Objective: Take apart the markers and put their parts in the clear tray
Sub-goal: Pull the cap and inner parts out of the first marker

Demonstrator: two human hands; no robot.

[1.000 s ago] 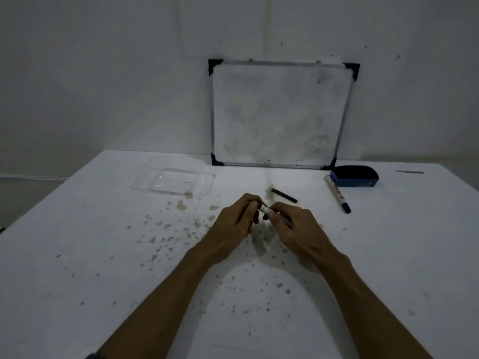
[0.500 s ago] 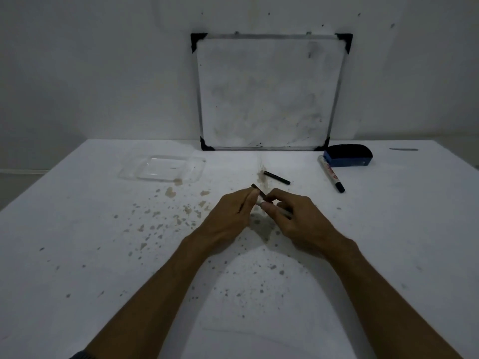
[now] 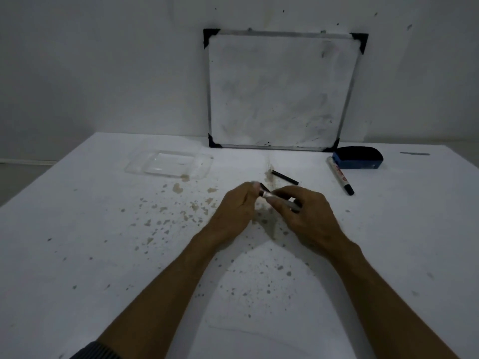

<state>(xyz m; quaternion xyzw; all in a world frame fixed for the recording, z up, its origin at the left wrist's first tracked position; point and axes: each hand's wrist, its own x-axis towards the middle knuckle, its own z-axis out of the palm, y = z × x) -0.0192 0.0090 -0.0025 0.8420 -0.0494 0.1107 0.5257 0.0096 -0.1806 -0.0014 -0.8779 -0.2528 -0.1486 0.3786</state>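
Note:
A white marker (image 3: pixel 269 195) with a dark end is held over the middle of the table, between both hands. My right hand (image 3: pixel 303 213) wraps its barrel, and my left hand (image 3: pixel 234 208) pinches the dark end. Most of the marker is hidden by fingers. A loose black marker part (image 3: pixel 284 177) lies on the table just beyond my hands. A second whole white marker (image 3: pixel 340 175) with a black cap lies to the right. The clear tray (image 3: pixel 168 165) sits at the far left with nothing visible in it.
A small whiteboard (image 3: pixel 281 89) leans against the wall behind the table. A blue and black eraser (image 3: pixel 359 158) sits at its right foot, beside the second marker. Brown stains (image 3: pixel 178 189) speckle the white table top around and left of my hands.
Both hands stay together on the marker with small shifts of the fingers at its dark end. The camera has moved, so the whole scene shifts in the frame.

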